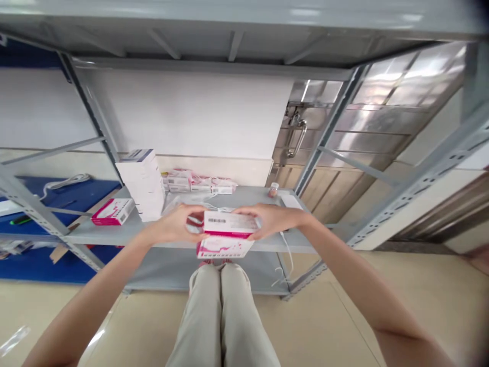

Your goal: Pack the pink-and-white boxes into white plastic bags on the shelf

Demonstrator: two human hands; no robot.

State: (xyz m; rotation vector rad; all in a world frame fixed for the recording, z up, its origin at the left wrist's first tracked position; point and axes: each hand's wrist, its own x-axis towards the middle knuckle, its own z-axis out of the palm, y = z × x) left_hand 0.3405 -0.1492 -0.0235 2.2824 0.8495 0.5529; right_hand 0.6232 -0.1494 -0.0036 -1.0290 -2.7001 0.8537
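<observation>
Between my two hands is a white and pink cardboard box (227,246), held up in front of the shelf's front edge. My left hand (176,224) grips its left end with thumb and fingers. On the opposite end, my right hand (269,220) is closed in the same way. A barcode and small print show on the box's upper white face, and a pink pattern covers the face towards me. Fingers hide both ends of the box. Behind it, clear plastic wrapping (183,200) lies on the grey shelf (103,232).
A tall stack of white boxes (141,186) stands left, beside another pink and white box (113,211). Several small wrapped boxes (198,184) line the back. A small bottle (273,190) stands at right, near a hanging white cable (289,255). Metal uprights (324,127) flank the shelf.
</observation>
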